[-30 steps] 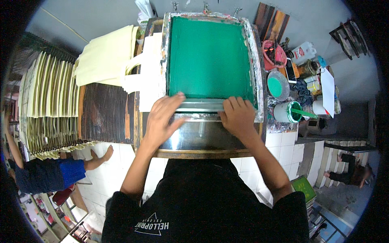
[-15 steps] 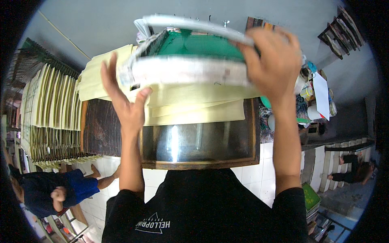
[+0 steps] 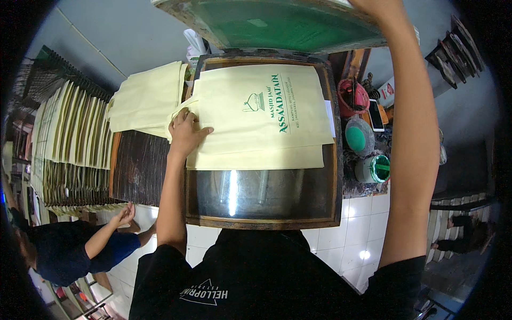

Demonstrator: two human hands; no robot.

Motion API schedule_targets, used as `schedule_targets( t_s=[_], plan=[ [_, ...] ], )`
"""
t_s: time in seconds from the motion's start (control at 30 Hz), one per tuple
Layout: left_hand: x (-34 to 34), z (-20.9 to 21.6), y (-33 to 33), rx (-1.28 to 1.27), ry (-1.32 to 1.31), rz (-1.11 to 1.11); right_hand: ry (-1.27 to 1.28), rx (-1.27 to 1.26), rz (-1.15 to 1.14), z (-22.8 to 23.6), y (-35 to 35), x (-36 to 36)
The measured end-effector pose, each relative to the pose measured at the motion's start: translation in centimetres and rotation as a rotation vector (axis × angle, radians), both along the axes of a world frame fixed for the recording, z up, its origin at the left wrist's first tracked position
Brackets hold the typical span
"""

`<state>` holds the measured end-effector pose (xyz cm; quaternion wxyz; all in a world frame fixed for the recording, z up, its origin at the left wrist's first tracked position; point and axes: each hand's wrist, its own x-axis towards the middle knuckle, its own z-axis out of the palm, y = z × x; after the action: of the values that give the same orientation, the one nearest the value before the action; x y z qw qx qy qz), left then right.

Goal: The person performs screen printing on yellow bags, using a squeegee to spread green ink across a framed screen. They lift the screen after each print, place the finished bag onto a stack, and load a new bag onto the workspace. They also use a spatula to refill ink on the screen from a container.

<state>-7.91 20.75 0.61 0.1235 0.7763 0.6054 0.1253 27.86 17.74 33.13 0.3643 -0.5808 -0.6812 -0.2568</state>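
- The fingers [image 3: 183,114] of the left hand [image 3: 186,137] bend over the left edge of the bag [image 3: 229,130], thumb spread apart; whether they pinch any cloth, I cannot tell.
- The bag lies flat on the glass table [image 3: 242,198]. A tug from one side only could crease or skew it.
- Its green print [image 3: 280,102] sits well right of the thumb. If the ink is wet, a sliding palm or a fold of cloth could smear it.
- A paper slip [image 3: 330,118] pokes out at the bag's right edge; it could drag along if it clings.
- The screen [image 3: 256,29] is tilted up beyond the bag. The right hand [image 3: 376,7] is at its upper edge, fingers out of sight, so its hold cannot be told. A slip there could drop the screen onto the print.
- Right of the table, the ink pot [image 3: 366,172] and bowl [image 3: 356,136] stand near the right forearm [image 3: 409,112]; a careless swing could tip either.
- Left, the bag stack [image 3: 146,96] could be stained by inky fingers.
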Motion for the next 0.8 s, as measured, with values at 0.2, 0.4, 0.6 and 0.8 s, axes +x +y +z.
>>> schedule_targets(
  t_s=[0.2,0.4,0.6,0.8],
  plan=[
    [0.6,-0.5,0.2,0.036,-0.083,-0.018,0.034,-0.058,-0.032,1.5,1.0,0.7],
    [-5.6,1.5,0.2,0.215,-0.159,0.04,0.018,-0.084,-0.049,2.0,1.4,0.9],
    [-12.5,3.0,1.5,0.378,0.105,0.548,-0.109,-0.01,-0.041,2.5,2.9,2.1],
    [14.5,-0.1,-0.6,0.105,-0.255,-0.377,-0.051,-0.109,-0.044,2.9,3.7,2.5]
  ],
)
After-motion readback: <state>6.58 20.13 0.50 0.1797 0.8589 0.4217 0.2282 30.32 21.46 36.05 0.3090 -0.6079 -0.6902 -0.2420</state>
